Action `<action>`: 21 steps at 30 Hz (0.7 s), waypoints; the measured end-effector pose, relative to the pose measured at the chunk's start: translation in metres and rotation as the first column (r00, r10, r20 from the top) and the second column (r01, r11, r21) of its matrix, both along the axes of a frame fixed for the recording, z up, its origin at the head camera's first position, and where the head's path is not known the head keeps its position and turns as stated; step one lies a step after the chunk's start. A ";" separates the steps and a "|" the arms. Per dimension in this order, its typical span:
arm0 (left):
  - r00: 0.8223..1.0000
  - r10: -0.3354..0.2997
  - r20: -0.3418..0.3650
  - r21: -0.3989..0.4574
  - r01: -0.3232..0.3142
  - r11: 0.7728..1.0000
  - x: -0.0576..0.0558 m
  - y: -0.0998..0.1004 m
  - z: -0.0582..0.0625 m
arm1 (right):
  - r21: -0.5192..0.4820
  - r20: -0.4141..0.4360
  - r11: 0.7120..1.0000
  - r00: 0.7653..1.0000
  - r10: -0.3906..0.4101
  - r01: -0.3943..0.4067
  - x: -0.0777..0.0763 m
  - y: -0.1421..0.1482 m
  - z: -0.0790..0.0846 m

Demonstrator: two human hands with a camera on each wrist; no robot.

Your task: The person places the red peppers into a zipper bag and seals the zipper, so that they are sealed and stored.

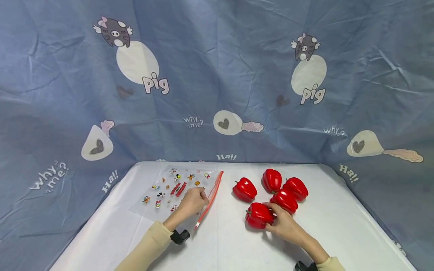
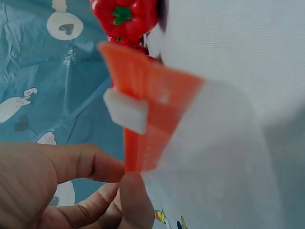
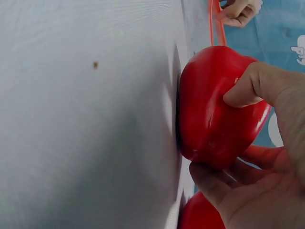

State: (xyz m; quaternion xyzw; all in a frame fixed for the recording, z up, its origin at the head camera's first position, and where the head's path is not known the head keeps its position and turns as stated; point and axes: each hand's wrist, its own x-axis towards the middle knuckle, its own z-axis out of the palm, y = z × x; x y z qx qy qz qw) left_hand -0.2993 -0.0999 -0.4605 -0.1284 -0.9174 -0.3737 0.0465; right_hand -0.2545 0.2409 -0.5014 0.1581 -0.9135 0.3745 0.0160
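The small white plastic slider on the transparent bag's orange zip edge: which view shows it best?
The left wrist view: the white plastic slider appears large, unobstructed across the orange zip edge. The head view shows only a tiny white spot at the edge's near end; the right wrist view shows part of that edge, no slider.

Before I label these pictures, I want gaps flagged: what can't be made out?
Head view: the part of the bag covered by the left hand.
Left wrist view: small marks on the orange strip, blurred; the upper pepper, cut off by the top edge.
Right wrist view: the underside of the held pepper, turned to the table.
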 end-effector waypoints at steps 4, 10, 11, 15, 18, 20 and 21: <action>1.000 -0.005 -0.010 0.021 0.005 1.000 0.000 -0.001 0.003 | -0.036 0.007 0.999 1.000 -0.002 0.002 -0.001 0.000 -0.001; 1.000 -0.013 -0.006 0.058 0.014 0.998 0.002 -0.003 0.007 | -0.087 0.035 0.996 0.999 -0.016 0.019 -0.002 0.001 -0.005; 1.000 -0.014 -0.001 0.065 0.014 0.998 0.002 -0.003 0.008 | -0.093 0.037 0.996 0.999 -0.016 0.020 -0.002 0.001 -0.005; 1.000 -0.016 0.022 0.092 0.014 0.996 0.004 -0.003 0.008 | -0.104 0.042 0.994 0.999 -0.017 0.022 -0.003 0.000 -0.007; 0.999 -0.015 0.032 0.101 0.012 0.995 0.005 -0.003 0.008 | -0.109 0.045 0.994 0.999 -0.020 0.025 -0.003 0.000 -0.008; 0.999 -0.014 0.036 0.100 0.011 0.995 0.005 -0.002 0.009 | -0.118 0.042 0.993 0.999 -0.019 0.024 -0.003 -0.001 -0.007; 0.999 -0.011 0.044 0.102 0.007 0.995 0.005 -0.002 0.009 | -0.122 0.038 0.992 0.999 -0.021 0.025 -0.003 -0.001 -0.007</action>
